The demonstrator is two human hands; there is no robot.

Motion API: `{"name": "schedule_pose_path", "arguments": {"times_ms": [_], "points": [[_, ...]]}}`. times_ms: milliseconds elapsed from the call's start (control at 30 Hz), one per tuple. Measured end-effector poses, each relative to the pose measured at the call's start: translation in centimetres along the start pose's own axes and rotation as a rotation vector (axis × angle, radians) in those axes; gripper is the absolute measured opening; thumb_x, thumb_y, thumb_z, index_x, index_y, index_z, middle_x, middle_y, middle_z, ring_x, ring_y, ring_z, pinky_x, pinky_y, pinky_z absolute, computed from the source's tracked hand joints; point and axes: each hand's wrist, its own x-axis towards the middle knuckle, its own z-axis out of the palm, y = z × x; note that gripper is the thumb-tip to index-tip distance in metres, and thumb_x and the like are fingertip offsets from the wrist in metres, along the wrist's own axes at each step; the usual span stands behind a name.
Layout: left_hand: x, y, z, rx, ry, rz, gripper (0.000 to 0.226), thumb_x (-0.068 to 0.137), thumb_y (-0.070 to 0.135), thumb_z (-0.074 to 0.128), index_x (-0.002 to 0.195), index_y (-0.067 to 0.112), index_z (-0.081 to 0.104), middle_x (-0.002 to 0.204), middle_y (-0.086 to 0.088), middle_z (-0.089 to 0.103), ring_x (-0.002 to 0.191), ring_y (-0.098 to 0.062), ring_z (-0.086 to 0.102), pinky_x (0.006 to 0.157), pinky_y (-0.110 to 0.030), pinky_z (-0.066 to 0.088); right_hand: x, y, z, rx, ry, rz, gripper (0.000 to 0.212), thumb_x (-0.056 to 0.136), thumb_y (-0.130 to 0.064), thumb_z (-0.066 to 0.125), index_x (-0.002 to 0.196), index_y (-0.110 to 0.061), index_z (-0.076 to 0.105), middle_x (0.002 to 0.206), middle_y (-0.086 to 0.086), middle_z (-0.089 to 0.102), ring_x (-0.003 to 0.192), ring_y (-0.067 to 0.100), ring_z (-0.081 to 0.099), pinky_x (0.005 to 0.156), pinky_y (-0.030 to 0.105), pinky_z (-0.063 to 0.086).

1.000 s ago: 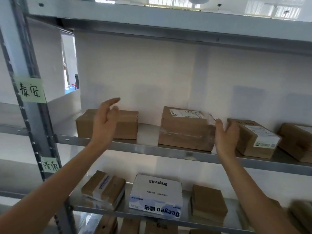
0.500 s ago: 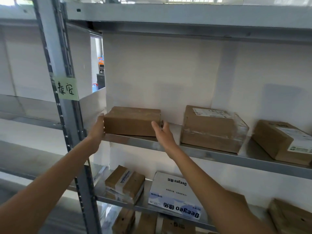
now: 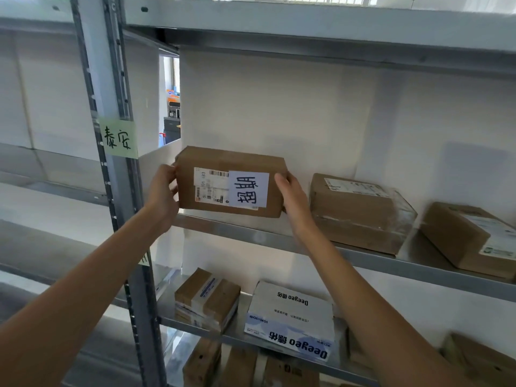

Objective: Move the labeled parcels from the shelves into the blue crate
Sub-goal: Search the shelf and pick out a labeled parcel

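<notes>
Item: brown parcel (image 3: 230,181), gripped between my left hand (image 3: 163,195) and right hand (image 3: 293,201), one hand curled round each short end. It is tipped up so the face with the printed shipping label and a white slip (image 3: 248,191) of handwritten characters turns toward me, I judge so that the marking can be read before it goes anywhere. Its lower edge sits at or just above the metal shelf (image 3: 279,241); I cannot tell whether it touches. A grip on both ends suits a box this broad and keeps it from twisting. Just right of my right hand: a taped parcel (image 3: 360,210) lying flat, label up; further right, another labelled parcel (image 3: 472,238), angled. Below my hands, on the lower shelf: a small banded box (image 3: 208,298) and a white Deegeo carton (image 3: 290,317). Left of my left hand: the upright post (image 3: 111,79), carrying a green handwritten tag (image 3: 118,138). The blue crate is not in view, so carrying is not yet done.
</notes>
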Motion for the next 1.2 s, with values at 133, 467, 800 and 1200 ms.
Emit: {"name": "schedule_pose_path", "arguments": {"times_ms": [133, 467, 800, 1200], "points": [[-0.1, -0.5, -0.8, 0.12, -0.092, 0.013, 0.05, 0.093, 0.053, 0.045, 0.134, 0.025, 0.046, 0.126, -0.001, 0.058, 0.117, -0.022, 0.054, 0.101, -0.05, 0.045, -0.1, -0.7, 0.1, 0.008, 0.005, -0.042, 0.051, 0.096, -0.046, 0.052, 0.142, -0.029, 0.042, 0.136, 0.002, 0.055, 0.121, 0.017, 0.055, 0.102, 0.039, 0.047], [-0.8, 2.7, 1.8, 0.08, 0.007, 0.259, 0.076, 0.073, 0.05, 0.074, 0.139, 0.035, 0.039, 0.144, -0.006, 0.042, 0.128, -0.023, 0.047, 0.109, -0.046, 0.038, -1.9, -1.8, -1.3, 0.404, 0.11, 0.087, 0.061, 0.085, -0.034, 0.071, 0.132, -0.019, 0.037, 0.116, 0.007, 0.064, 0.102, 0.02, 0.065, 0.084, 0.04, 0.058], [-5.1, -1.3, 5.1, 0.259, -0.197, 0.168, 0.043, 0.097, 0.049, 0.042, 0.138, 0.037, 0.041, 0.119, 0.005, 0.064, 0.106, -0.018, 0.064, 0.088, -0.038, 0.056, -5.2, 1.5, 2.5, 0.511, -0.03, 0.27, 0.055, 0.086, -0.042, 0.066, 0.132, -0.019, 0.047, 0.121, 0.005, 0.065, 0.114, 0.019, 0.059, 0.102, 0.044, 0.046], [-8.2, -2.4, 5.1, 0.249, -0.226, 0.344, 0.038, 0.093, 0.041, 0.05, 0.13, 0.038, 0.042, 0.112, 0.005, 0.065, 0.098, -0.02, 0.069, 0.076, -0.031, 0.059, -5.2, -0.9, 0.9, 0.331, 0.065, -0.001, 0.039, 0.098, -0.045, 0.048, 0.135, -0.034, 0.044, 0.115, -0.001, 0.068, 0.093, 0.014, 0.071, 0.07, 0.029, 0.06]]}}
